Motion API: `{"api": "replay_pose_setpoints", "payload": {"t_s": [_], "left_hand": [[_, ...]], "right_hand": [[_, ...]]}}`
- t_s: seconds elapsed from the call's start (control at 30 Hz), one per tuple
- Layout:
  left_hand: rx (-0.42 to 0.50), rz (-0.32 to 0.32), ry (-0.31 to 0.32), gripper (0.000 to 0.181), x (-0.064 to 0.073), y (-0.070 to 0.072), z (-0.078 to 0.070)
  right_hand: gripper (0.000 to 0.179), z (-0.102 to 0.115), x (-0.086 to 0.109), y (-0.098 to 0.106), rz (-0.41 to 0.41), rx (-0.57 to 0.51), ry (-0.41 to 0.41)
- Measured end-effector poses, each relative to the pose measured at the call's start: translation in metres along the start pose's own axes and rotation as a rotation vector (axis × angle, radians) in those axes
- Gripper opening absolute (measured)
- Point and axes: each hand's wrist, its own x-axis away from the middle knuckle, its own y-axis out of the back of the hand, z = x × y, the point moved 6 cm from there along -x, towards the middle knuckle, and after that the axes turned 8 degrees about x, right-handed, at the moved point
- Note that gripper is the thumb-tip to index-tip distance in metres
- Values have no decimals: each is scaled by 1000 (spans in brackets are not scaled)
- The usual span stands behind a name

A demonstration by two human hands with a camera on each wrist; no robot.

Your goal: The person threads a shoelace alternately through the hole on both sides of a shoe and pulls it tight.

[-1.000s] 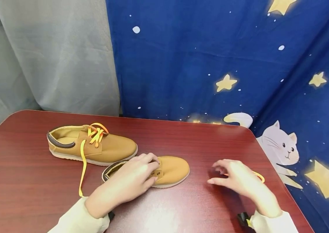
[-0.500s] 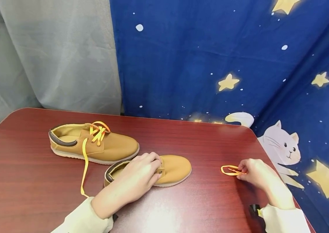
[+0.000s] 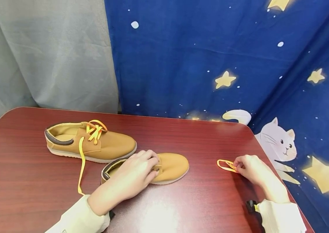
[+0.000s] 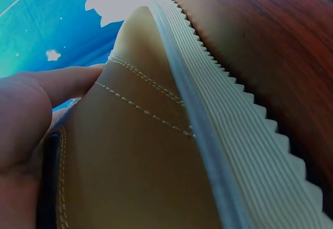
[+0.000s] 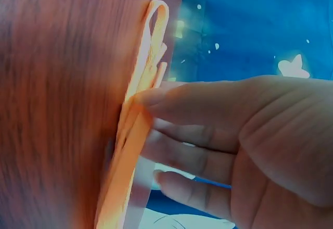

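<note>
My left hand [image 3: 136, 171] lies over a tan low shoe [image 3: 174, 166], gripping its upper around the eyelets. In the left wrist view the thumb [image 4: 73, 80] presses on the side of the shoe, beside the stitching. The other fingers are mostly hidden behind the shoe. Off to the right, my right hand [image 3: 253, 170] pinches a folded yellow-orange shoelace [image 3: 224, 165] at its right end. Seen from the right wrist, thumb and fingertip meet on the shoelace [image 5: 132, 140], which is close to the tabletop, while the other fingers are loosely bent.
A second tan shoe [image 3: 117, 145] stands behind and left of the gripped one. Its yellow-orange lace [image 3: 82, 165] is partly threaded, with a long end trailing onto the dark red table [image 3: 199, 200]. Grey and blue star-patterned curtains [image 3: 176, 58] hang behind the table.
My right hand has moved right, uncovering the shoelace, and now pinches its right end. The left hand stays on the shoe. The whole head view has shifted slightly.
</note>
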Motion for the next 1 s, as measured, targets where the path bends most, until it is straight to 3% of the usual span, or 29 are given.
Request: {"api": "replay_pose_setpoints", "payload": {"t_s": [0.3,0.6,0.77,1.0], "left_hand": [[-4,-2,3,15,0,0,2],[12,3,9,15,0,0,3],[22,0,15,14,1,1,4],[35,14,22,12,-1,-1,4]], "right_hand": [[8,1,3,23,-126,0,10],[10,17,12,61,-401,-66,16],[8,33,17,75,-435,-160,-17],[10,52,30,88,-423,-366,-68]]}}
